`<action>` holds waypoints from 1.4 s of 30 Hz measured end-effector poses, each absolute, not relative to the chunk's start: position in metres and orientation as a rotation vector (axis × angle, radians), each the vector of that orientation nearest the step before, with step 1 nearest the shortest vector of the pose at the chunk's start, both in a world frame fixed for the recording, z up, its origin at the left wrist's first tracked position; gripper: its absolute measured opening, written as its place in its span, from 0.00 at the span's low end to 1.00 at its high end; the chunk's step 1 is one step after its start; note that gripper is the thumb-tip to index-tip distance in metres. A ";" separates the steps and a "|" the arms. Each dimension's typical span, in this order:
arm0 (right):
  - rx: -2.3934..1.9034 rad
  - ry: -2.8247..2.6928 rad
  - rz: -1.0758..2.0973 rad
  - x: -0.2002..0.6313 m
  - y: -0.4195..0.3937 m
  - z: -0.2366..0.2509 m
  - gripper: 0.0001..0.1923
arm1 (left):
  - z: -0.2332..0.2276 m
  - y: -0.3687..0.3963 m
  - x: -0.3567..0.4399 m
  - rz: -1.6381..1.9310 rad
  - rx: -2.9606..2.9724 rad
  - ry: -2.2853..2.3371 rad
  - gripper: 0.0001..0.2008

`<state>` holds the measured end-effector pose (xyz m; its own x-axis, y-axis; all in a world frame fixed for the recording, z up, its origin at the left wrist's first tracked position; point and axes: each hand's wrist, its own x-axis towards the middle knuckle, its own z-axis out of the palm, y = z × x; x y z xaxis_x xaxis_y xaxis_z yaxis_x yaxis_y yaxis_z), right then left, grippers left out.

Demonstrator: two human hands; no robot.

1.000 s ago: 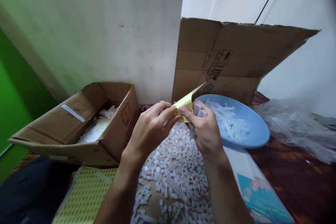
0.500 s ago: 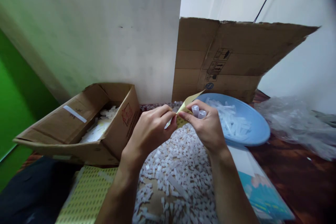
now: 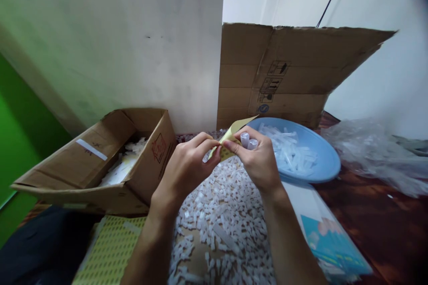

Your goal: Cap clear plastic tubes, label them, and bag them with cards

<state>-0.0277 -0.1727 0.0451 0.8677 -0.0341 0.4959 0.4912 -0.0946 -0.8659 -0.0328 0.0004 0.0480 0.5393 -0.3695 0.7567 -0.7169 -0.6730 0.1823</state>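
Observation:
A yellow sticker sheet (image 3: 238, 127) curls upward between my two hands, over a spread of small whitish plastic pieces (image 3: 230, 196). My left hand (image 3: 192, 160) is closed, its thumb and fingertips pinching at the sheet's near edge; whether a small piece is also between them I cannot make out. Holding the sheet with thumb and forefinger, my right hand (image 3: 256, 153) also grips two clear plastic tubes (image 3: 245, 139) in its curled fingers, their round ends pointing up. Dark oval marks show on the sheet's underside.
On the left stands an open cardboard box (image 3: 143, 187) with white scraps inside. Beside it lie yellow dotted sheets (image 3: 112, 249) and a dark cloth (image 3: 43, 245). A blue basin (image 3: 329, 156) of clear strips sits right, near plastic bags (image 3: 374, 151). A cardboard panel (image 3: 247, 62) leans behind.
The view has shifted slightly, moving both hands a little left in the picture. Their hold on the sheet and tubes looks the same.

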 end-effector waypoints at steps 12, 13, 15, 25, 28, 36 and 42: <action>-1.631 -0.347 -0.461 -0.027 -0.172 0.045 0.08 | 0.047 0.000 -0.032 0.948 2.333 -0.863 0.05; -1.627 -0.344 -0.464 -0.026 -0.172 0.044 0.08 | 0.047 0.001 -0.032 0.936 2.330 -0.865 0.05; -1.609 -0.330 -0.466 -0.025 -0.172 0.042 0.09 | 0.046 0.001 -0.032 0.906 2.317 -0.870 0.05; -1.024 -0.220 -0.018 -0.018 -0.165 0.039 0.13 | 0.054 -0.005 -0.033 0.818 2.027 -0.647 0.02; -1.084 -0.248 -0.022 -0.020 -0.165 0.038 0.13 | 0.053 -0.004 -0.033 0.870 2.112 -0.637 0.03; -1.296 -0.348 -0.122 -0.023 -0.170 0.037 0.12 | 0.051 -0.001 -0.033 0.959 2.313 -0.663 0.07; -1.489 -0.365 -0.329 -0.023 -0.170 0.041 0.16 | 0.052 0.002 -0.033 1.081 2.294 -0.775 0.05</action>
